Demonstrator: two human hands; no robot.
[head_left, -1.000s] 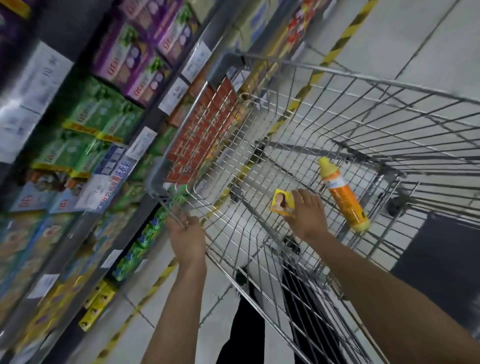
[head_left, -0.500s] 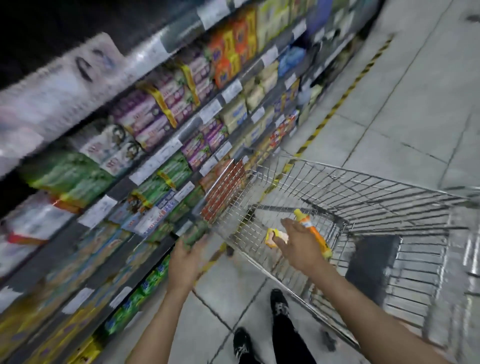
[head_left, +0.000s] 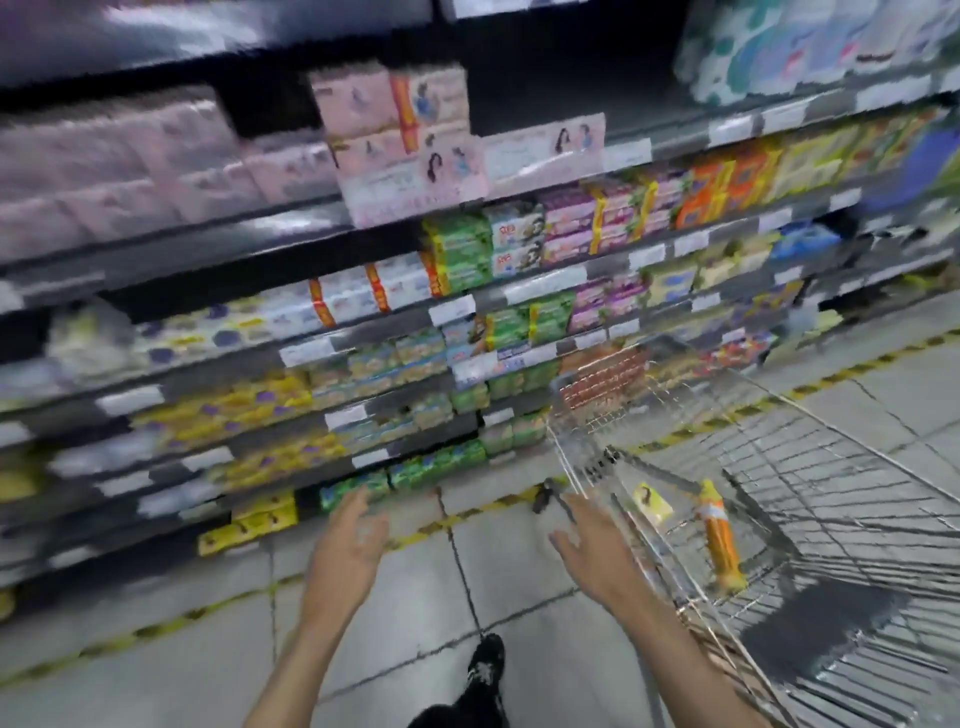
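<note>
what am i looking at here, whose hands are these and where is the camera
No robot here: a person wears a camera on the head, looking forward and down, so you see their own arms. The left hand and right hand are open and hold nothing. On the right stands a wire cart; in it lie a yellow box and an orange bottle. Shelves of blurred packets fill the left.
</note>
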